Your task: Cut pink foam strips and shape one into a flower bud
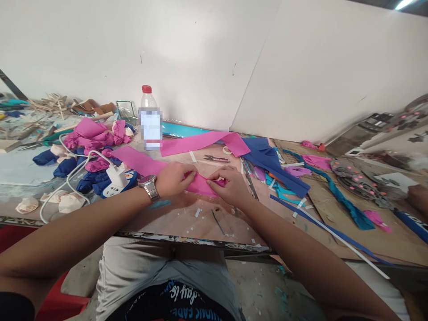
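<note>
counter [174, 225] spans mid frame: brownish top w/ white specks, paper scraps & a blue paint smear [160, 204] just below the wristwatch [149, 187]; front edge rough, layered. pale wall [200, 53] fills upper frame, slanting seam rt of ctr, a few dark marks; bright light [405, 4] in upper rt corner. floor [257, 290] at bottom is grey w/ paint blotches; red seat-like item [63, 298] lower left.

pink strip [202, 187] at frame ctr, low over counter, partly hidden by hands. l hand [174, 178]: grip closed, thumb & fingertip pinching its upper edge. r hand [227, 183]: grip pinched too, thumb vs finger on same strip, close beside l. more pink runs out left of l hand; can't tell if same pc.

behind: 2nd pink strip [207, 141], bent; small snips [216, 158], tape ring [227, 150], red-capped bottle [149, 125] near wall. left: pink & navy bundles [88, 133], white cable [68, 178], plugged charger [117, 176]; wood sticks [55, 104] upper left. rt: blue cloth [276, 167], teal twisted strip [341, 196], white rod [347, 245], cardboard [329, 214], dark round mesh pc [357, 183]. another person's hand [417, 197] at far rt edge.
</note>
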Demonstrator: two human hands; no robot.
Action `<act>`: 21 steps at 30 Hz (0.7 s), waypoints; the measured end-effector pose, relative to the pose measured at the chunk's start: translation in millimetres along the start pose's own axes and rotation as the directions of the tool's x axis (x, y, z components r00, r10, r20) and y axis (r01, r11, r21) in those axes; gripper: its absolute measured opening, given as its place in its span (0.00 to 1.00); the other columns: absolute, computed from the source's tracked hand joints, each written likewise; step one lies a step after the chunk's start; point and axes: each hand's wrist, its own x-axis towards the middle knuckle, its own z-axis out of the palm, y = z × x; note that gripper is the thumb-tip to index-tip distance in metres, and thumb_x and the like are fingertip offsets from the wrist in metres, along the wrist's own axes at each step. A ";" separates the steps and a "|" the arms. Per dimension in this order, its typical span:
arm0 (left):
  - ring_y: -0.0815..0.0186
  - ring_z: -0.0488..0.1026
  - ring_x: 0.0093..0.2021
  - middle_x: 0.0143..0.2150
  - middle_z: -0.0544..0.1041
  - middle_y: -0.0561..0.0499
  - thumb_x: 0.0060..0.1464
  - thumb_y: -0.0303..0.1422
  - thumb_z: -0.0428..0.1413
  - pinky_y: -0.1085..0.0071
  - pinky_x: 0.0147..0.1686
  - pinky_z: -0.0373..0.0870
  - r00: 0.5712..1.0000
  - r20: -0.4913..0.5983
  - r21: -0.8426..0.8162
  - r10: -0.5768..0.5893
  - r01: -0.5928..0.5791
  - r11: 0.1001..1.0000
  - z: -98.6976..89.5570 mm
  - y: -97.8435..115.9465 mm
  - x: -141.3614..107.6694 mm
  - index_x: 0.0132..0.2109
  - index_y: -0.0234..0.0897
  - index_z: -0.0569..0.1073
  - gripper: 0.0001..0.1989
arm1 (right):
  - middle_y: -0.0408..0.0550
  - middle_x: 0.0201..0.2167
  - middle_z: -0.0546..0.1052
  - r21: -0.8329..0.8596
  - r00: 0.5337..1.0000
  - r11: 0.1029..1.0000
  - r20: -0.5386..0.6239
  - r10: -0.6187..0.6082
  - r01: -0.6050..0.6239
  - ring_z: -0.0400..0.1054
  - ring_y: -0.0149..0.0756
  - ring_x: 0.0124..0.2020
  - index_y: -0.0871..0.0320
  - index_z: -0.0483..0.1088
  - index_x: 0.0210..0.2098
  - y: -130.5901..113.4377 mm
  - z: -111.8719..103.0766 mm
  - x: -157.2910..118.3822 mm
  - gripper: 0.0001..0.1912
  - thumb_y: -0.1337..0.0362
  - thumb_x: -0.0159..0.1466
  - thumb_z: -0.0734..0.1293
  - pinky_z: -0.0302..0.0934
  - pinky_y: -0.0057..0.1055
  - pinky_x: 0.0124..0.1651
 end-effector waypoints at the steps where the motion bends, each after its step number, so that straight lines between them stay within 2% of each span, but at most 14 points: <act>1: 0.61 0.77 0.37 0.36 0.83 0.49 0.64 0.34 0.49 0.67 0.38 0.63 1.000 -0.006 -0.008 -0.004 0.004 1.000 -0.2 -0.1 -0.2 0.41 0.38 0.80 0.15 | 0.42 0.28 0.82 0.002 1.000 1.000 0.002 0.002 -0.002 0.73 0.38 0.34 0.54 0.78 0.30 0.1 0.4 -0.2 0.04 0.67 0.61 0.74 0.60 0.42 0.49; 6: 0.61 0.78 0.39 0.40 0.84 0.51 0.57 0.31 0.54 0.67 0.39 0.65 0.995 0.062 -0.066 0.075 -0.071 0.995 -0.5 3.9 -3.1 0.44 0.40 0.81 0.12 | 0.42 0.29 0.82 0.021 1.000 1.000 0.032 0.000 -0.001 0.74 0.37 0.34 0.53 0.79 0.31 -1.8 4.2 -0.9 0.03 0.68 0.60 0.74 0.58 0.41 0.48; 10: 0.60 0.77 0.35 0.35 0.83 0.50 0.58 0.34 0.54 0.66 0.36 0.63 0.988 0.106 0.011 0.110 -0.112 0.994 3.0 5.8 -4.1 0.40 0.39 0.81 0.11 | 0.41 0.30 0.83 0.026 0.998 0.999 0.053 -0.024 0.022 0.74 0.37 0.36 0.53 0.80 0.33 -5.5 7.0 -1.9 0.05 0.70 0.60 0.74 0.58 0.40 0.50; 14: 0.62 0.76 0.34 0.34 0.82 0.50 0.58 0.32 0.53 0.67 0.37 0.64 0.988 0.109 -0.013 0.109 -0.108 0.994 5.5 4.6 -3.5 0.40 0.39 0.80 0.10 | 0.41 0.32 0.83 0.013 0.996 0.998 0.063 -0.066 0.065 0.74 0.37 0.37 0.52 0.79 0.36 -6.5 6.5 -2.7 0.06 0.69 0.60 0.73 0.56 0.40 0.51; 21: 0.63 0.77 0.35 0.35 0.82 0.51 0.56 0.29 0.52 0.68 0.38 0.66 0.990 0.117 -0.060 0.075 -0.069 0.996 3.7 6.9 -4.6 0.42 0.39 0.79 0.11 | 0.40 0.31 0.83 -0.018 0.990 0.992 0.061 -0.125 0.126 0.74 0.37 0.37 0.53 0.78 0.35 -7.6 4.1 -1.9 0.05 0.69 0.61 0.72 0.54 0.41 0.52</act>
